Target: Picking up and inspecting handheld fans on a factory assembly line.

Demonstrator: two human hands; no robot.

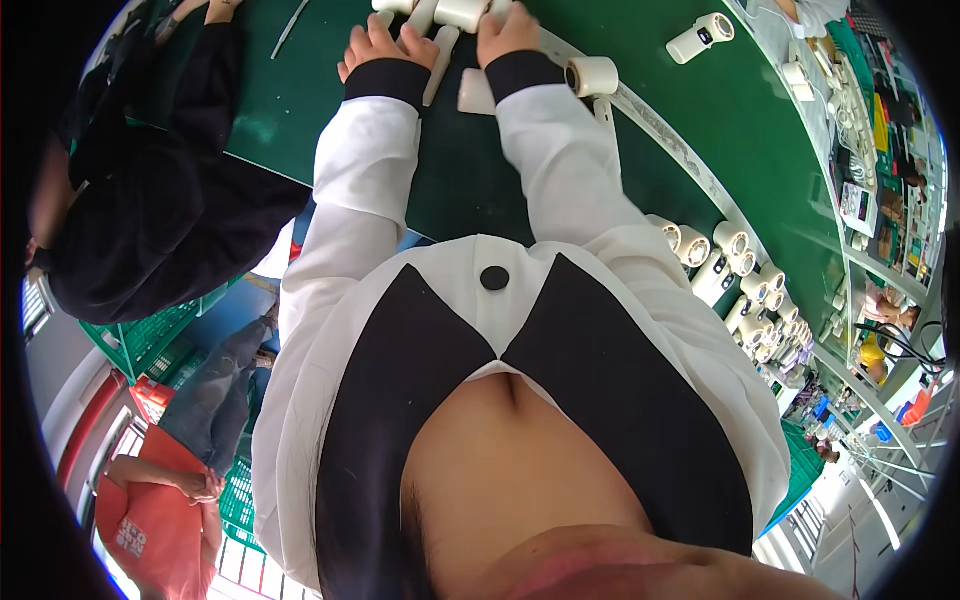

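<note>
Head view:
1. Beside white right sleeve (560, 160): cluster of cream, round-headed plastic devices (712, 278). Could get knocked over by a backward elbow swing.
2. By black right cuff (523, 72): stubby cream piece (476, 92) on inner side, cream cylinder with dark-rimmed end (592, 76) on outer. Could roll or shift if brushed during a wrist sweep.
3. At top edge: left hand (390, 48) and right hand (507, 35). Between them, short cream plastic barrel (462, 13), apparently touching right hand; slim cream stick-shaped piece (442, 65) just beside left hand, pointing back toward body. Can't tell whether closed on anything, either hand. Could slip or twist if pinched only by fingertips.
4. Farther, on dark green table (290, 110): cream handheld device with dark panel (690, 44), well apart from both hands.
</note>
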